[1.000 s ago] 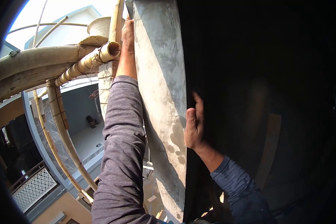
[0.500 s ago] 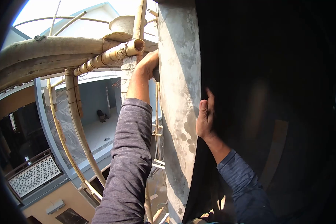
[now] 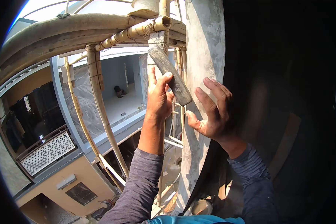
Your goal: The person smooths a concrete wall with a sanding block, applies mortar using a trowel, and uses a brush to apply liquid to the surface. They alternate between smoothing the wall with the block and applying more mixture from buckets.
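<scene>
A flat, dark, cement-smeared tool (image 3: 171,76), long and narrow, is held in my left hand (image 3: 160,93), with the thumb across it. It slants from upper left to lower right, left of the grey plastered column (image 3: 204,48). My right hand (image 3: 212,110) is raised in front of the column's right edge, palm turned left, fingers spread and nothing in them. A gap separates it from the tool's lower end. The column has patches of sun and shadow and a mottled surface.
Bamboo scaffolding (image 3: 100,108) and thick horizontal poles (image 3: 63,31) stand at the left. Beyond are a building with a white patterned railing (image 3: 48,160) and a blue-grey room. A round container (image 3: 201,207) sits low near the column's foot. Dark shade fills the right side.
My left hand has come out from behind the column, bringing the tool into full view. My right hand has left the column's edge, its fingers now spread. The view has shifted, moving the column rightward.
</scene>
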`<state>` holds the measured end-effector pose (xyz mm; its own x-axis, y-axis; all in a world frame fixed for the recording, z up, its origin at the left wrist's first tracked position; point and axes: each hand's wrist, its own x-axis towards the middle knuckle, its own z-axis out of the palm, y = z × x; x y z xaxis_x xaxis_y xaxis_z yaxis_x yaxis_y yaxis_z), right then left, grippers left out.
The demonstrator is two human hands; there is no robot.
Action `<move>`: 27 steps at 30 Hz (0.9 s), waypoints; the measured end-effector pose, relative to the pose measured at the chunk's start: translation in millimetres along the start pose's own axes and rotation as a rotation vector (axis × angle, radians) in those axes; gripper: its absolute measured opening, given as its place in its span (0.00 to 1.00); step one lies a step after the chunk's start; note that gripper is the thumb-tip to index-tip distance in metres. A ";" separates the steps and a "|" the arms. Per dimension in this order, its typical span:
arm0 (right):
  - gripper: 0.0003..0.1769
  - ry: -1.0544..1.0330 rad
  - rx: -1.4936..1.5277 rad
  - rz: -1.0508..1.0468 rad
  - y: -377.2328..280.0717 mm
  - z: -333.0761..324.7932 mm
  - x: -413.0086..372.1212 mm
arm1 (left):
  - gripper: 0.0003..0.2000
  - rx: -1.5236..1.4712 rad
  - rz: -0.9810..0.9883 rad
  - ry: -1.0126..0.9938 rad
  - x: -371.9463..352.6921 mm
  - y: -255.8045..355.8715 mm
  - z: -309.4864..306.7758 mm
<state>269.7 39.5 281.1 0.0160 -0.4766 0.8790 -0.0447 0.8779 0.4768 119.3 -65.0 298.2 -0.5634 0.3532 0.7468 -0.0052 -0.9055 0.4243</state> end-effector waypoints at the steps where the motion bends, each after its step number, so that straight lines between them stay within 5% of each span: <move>1: 0.34 -0.090 -0.075 -0.046 -12.3 -1.7 4.7 | 0.46 0.055 0.017 0.064 -13.2 -0.1 7.7; 5: 0.31 -0.188 -0.356 -0.135 -23.6 3.3 10.8 | 0.50 0.101 0.050 0.089 -40.3 -9.3 31.2; 9: 0.35 -0.155 -0.515 -0.177 -10.4 -1.4 21.7 | 0.28 -0.069 0.002 0.127 -44.0 -1.6 51.3; 10: 0.26 -0.153 -0.562 -0.211 -6.1 -7.1 31.1 | 0.20 -0.016 -0.014 0.118 -49.8 6.0 61.1; 13: 0.48 -0.274 -0.484 -0.157 7.5 -25.1 55.9 | 0.32 -0.038 0.074 -0.097 -51.5 -6.6 37.6; 14: 0.55 -0.294 -0.448 -0.179 18.7 -29.1 65.8 | 0.37 0.140 0.168 -0.010 -56.7 -11.1 26.4; 16: 0.52 -0.324 -0.494 -0.171 44.5 -40.7 93.6 | 0.38 0.598 0.518 0.273 -67.5 -34.8 -25.4; 18: 0.50 -0.373 -0.495 -0.180 78.8 -53.0 126.0 | 0.43 1.089 0.575 0.640 -86.8 -68.0 -99.1; 21: 0.47 -0.487 -0.502 -0.177 121.1 -55.6 176.7 | 0.57 1.432 0.006 0.535 -111.4 -103.8 -162.2; 23: 0.46 -0.576 -0.544 -0.216 143.9 -47.0 207.4 | 0.53 1.246 -0.089 0.366 -109.9 -109.4 -177.5; 27: 0.43 -0.669 -0.432 -0.267 160.1 -31.7 251.4 | 0.40 1.236 0.186 0.441 -98.1 -131.5 -195.1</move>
<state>298.2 61.7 578.7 -0.6298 -0.4790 0.6115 0.2651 0.6074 0.7488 14.1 -26.4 69.2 -0.6945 -0.0707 0.7160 0.7192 -0.0398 0.6937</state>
